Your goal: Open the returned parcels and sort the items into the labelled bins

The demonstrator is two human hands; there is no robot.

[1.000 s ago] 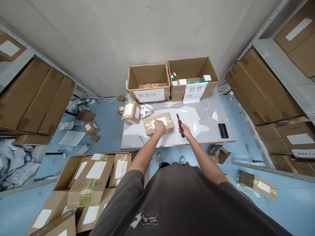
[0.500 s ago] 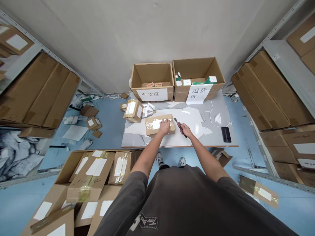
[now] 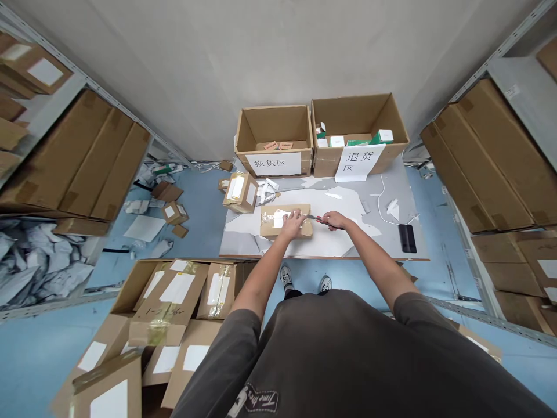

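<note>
A taped cardboard box with a white label lies flat on the white-topped table. My left hand rests on top of it with its fingers spread, covering part of the label. My right hand is closed round a red and black utility knife. The knife points left, and its tip is at the box's right end, close to my left fingers. Whether the blade cuts into the tape is too small to tell.
Two large open cartons stand at the back: the left carton holds small orange boxes, the right carton green and white ones. A taped parcel sits at the table's left, a phone at its right. Boxes fill a large carton at lower left.
My right hand has brought the utility knife round from a slant to nearly level, its tip now at the box's right end. My left hand stays on the box.
</note>
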